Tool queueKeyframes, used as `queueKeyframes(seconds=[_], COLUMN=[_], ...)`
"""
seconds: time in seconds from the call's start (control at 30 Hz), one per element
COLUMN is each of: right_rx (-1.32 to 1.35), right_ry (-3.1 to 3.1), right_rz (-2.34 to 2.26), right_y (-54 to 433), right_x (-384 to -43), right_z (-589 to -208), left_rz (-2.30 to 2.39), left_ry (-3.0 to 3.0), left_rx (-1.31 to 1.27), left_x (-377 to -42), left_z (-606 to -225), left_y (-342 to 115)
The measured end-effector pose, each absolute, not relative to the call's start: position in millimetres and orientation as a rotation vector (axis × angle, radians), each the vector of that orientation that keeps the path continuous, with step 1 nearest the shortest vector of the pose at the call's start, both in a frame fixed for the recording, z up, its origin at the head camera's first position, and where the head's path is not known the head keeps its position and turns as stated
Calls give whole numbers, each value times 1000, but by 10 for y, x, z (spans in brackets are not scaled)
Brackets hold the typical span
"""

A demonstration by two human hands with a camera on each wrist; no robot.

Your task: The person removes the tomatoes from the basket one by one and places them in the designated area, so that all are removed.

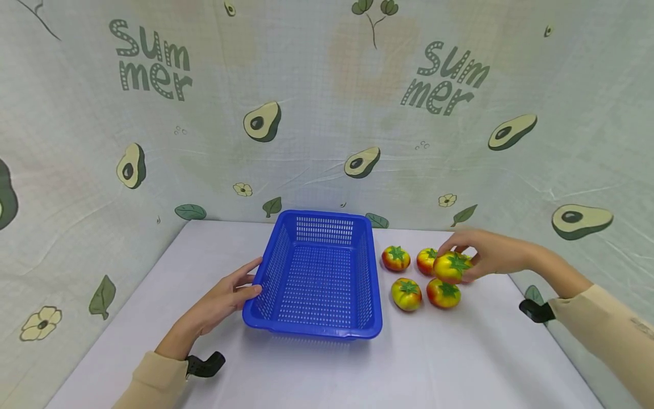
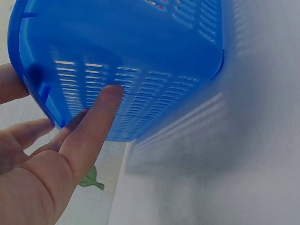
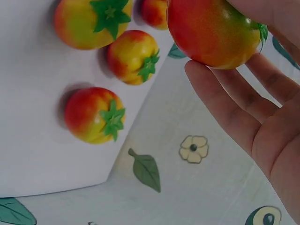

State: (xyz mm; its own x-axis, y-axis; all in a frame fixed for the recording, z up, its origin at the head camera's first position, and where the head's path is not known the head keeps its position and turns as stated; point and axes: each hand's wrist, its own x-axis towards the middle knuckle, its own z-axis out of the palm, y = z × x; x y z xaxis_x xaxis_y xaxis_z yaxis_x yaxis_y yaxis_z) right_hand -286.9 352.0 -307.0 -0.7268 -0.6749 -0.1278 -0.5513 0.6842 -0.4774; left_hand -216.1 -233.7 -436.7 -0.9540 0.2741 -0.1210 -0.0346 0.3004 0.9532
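Observation:
A blue plastic basket with slotted walls stands on the table, its inside bare. My left hand grips its left rim; in the left wrist view, fingertips lie against the outer wall. Over the group of tomatoes at the right, my right hand holds a red-and-yellow tomato with a green leafy top. In the right wrist view this tomato sits between thumb and fingers, above the table. Below and around it lie several like tomatoes, among them one nearest the hand and another close to the basket.
A white table carries everything. Behind it and at both sides hangs a pale cloth printed with avocados, leaves and lettering. One more tomato lies beside the basket's right wall. Dark straps circle both wrists.

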Motion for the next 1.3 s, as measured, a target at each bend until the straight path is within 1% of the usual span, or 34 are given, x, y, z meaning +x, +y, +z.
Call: queueKeyframes(seconds=[0.3, 0.5, 0.93, 1.3], right_rx=[-893, -811, -704, -723], right_ry=[2635, 2667, 2656, 2589], right_rz=[-595, -565, -554, -620], right_y=[3963, 4156, 4346, 4419], right_x=[-2857, -2860, -2869, -2901], right_z=[-3299, -3447, -3695, -3905], left_rz=[1707, 1712, 1721, 1724], left_ry=[2301, 2292, 2285, 2285], left_rx=[216, 221, 224, 220], left_x=[-2164, -2164, -2162, -2161], left_z=[-4375, -4365, -4361, -4359], left_y=[-2350, -2349, -2350, -2348])
